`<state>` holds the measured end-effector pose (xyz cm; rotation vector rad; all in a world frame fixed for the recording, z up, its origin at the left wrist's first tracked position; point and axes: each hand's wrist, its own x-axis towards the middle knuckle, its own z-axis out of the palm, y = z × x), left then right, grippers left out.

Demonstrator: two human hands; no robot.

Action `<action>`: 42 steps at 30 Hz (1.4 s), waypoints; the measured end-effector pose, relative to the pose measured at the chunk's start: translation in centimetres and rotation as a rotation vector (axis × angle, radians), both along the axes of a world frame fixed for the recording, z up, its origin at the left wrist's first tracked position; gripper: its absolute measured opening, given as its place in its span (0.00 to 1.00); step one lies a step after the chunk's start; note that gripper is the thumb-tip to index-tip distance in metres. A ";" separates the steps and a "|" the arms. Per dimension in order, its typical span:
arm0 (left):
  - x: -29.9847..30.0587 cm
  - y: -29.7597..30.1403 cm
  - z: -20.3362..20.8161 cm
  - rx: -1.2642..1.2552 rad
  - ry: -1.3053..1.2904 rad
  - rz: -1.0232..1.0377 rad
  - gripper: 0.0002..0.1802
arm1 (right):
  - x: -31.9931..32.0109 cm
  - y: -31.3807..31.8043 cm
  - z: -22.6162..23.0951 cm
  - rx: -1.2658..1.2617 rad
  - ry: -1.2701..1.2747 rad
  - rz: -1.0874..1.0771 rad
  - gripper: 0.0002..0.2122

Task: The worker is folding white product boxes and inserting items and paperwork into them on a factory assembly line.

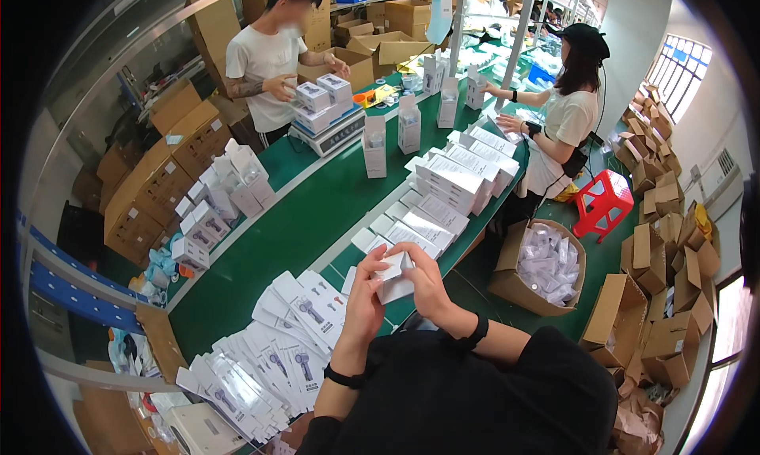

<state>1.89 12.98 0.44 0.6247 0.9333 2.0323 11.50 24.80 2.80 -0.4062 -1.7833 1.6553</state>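
Observation:
Between my hands, close to the table's near edge, is a small white carton (395, 290) with a flap at its top end. My left hand (366, 295) is closed round its left side, thumb and fingers near the flap. My right hand (428, 284) grips the opposite side, its fingers bent over the top edge. My palms and fingers hide part of the carton. Left of my left forearm lies a fanned pile of flat printed cartons (305, 312). Just beyond my hands, folded white boxes (423, 225) lie in rows.
A green conveyor table (269, 261) runs away from me, with upright open boxes (374, 148) on it. Two people work at the far end, beside stacked boxes on a scale (328, 138). At right stand a carton of plastic-wrapped parts (546, 265) and a red stool (602, 201).

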 end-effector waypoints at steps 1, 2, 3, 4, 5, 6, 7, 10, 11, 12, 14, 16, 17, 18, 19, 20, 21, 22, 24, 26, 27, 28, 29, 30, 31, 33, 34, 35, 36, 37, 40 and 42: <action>-0.1 -0.2 -0.2 -0.004 -0.005 0.002 0.20 | -0.1 -0.1 -0.1 -0.004 -0.005 0.002 0.17; -0.1 -0.3 -0.1 -0.035 -0.004 -0.025 0.19 | -0.2 -0.2 0.2 0.047 -0.018 0.000 0.18; 0.0 -0.4 0.0 -0.066 -0.003 -0.051 0.18 | -0.3 -0.4 0.5 0.097 -0.032 -0.002 0.18; 0.0 -0.5 0.0 -0.097 -0.003 -0.078 0.18 | -0.4 -0.4 0.7 0.148 -0.045 -0.003 0.19; 0.0 -0.4 0.1 -0.101 -0.010 -0.077 0.18 | -0.4 -0.4 0.7 0.144 -0.051 0.000 0.19; 0.1 -0.3 0.2 -0.139 0.015 -0.078 0.17 | -0.4 -0.3 0.7 0.178 -0.094 -0.026 0.19; 0.2 -0.4 0.5 -0.180 0.036 -0.079 0.16 | -0.3 -0.5 0.6 0.209 -0.140 -0.049 0.19; 0.1 -0.7 0.2 -0.255 0.057 -0.097 0.15 | -0.2 -1.0 0.2 0.264 -0.225 -0.073 0.19; 0.0 -0.9 -0.2 -0.278 0.069 -0.119 0.15 | -0.2 -1.1 0.1 0.296 -0.253 -0.084 0.19; -0.2 -0.9 -0.7 -0.302 0.078 -0.141 0.15 | -0.2 -1.2 -0.1 0.327 -0.284 -0.091 0.19; -0.5 -0.5 -1.9 -0.282 0.079 -0.106 0.17 | -0.5 -1.1 0.0 0.297 -0.301 -0.062 0.20; -0.2 -0.6 -2.1 -0.272 0.075 -0.072 0.19 | -0.5 -0.9 -0.1 0.258 -0.323 -0.031 0.20; 0.0 -0.3 -1.1 -0.213 0.100 -0.024 0.24 | -0.6 -0.2 0.0 0.147 -0.229 -0.004 0.20; 0.4 -0.6 -0.3 -0.154 0.125 0.026 0.29 | -0.2 -0.2 0.1 0.035 -0.136 0.020 0.20; 0.4 -1.1 0.2 -0.166 0.112 0.031 0.29 | 0.0 -0.5 0.6 0.025 -0.149 0.027 0.20; 0.2 -1.6 0.5 -0.214 0.316 0.050 0.31 | 0.2 -0.7 1.2 -0.059 -0.128 0.020 0.20; -0.2 -2.2 0.6 -0.261 0.521 0.067 0.34 | 0.4 -0.8 1.8 -0.143 -0.106 0.011 0.21; -0.5 -2.6 0.5 -0.307 0.727 0.086 0.37 | 0.5 -0.9 2.2 -0.225 -0.085 0.006 0.21; -1.5 -3.3 -0.8 -0.317 0.889 0.159 0.36 | 1.1 -0.7 2.6 0.110 -0.193 0.027 0.22; -2.6 -4.0 -2.7 -0.327 1.236 0.294 0.36 | 2.0 -0.2 2.5 0.793 -0.362 0.071 0.25; -2.8 -4.4 -3.8 -0.345 1.220 0.296 0.36 | 2.2 0.6 1.7 0.785 -0.371 0.091 0.25; -3.1 -4.6 -4.9 -0.423 1.169 0.349 0.35 | 2.0 2.1 0.3 0.819 -0.386 0.011 0.26; -3.6 -4.9 -6.0 -0.499 1.122 0.403 0.34 | 1.6 3.9 -1.3 0.853 -0.395 -0.073 0.27; -4.1 -5.3 -7.2 -0.576 1.072 0.457 0.33 | 1.2 6.5 -3.4 0.932 -0.353 -0.185 0.26; -5.2 -6.0 -9.2 -0.586 1.063 0.456 0.33 | 0.8 9.4 -5.9 1.012 -0.309 -0.298 0.25; -7.3 -8.1 -13.7 -0.841 1.006 0.257 0.35 | 0.6 14.2 -8.9 0.993 -0.264 -0.384 0.21; -7.4 -8.5 -15.3 -0.836 1.005 0.257 0.35 | 1.7 17.2 -10.5 0.998 -0.265 -0.387 0.21; -7.4 -8.8 -16.8 -0.867 1.107 0.267 0.36 | 3.0 19.9 -12.0 1.203 -0.457 -0.410 0.19; -7.4 -9.1 -18.4 -0.907 1.206 0.279 0.38 | 3.5 21.3 -13.1 1.401 -0.653 -0.421 0.18; -7.4 -9.5 -19.2 -0.958 1.301 0.298 0.39 | 3.0 21.1 -12.7 1.403 -0.644 -0.406 0.18; -5.0 -11.8 -17.9 -1.182 1.360 0.270 0.43 | 0.9 17.8 -8.2 1.243 -0.318 -0.382 0.15; -3.7 -13.2 -17.3 -1.332 1.373 0.260 0.45 | 0.2 12.8 -0.7 1.051 -0.073 -0.412 0.17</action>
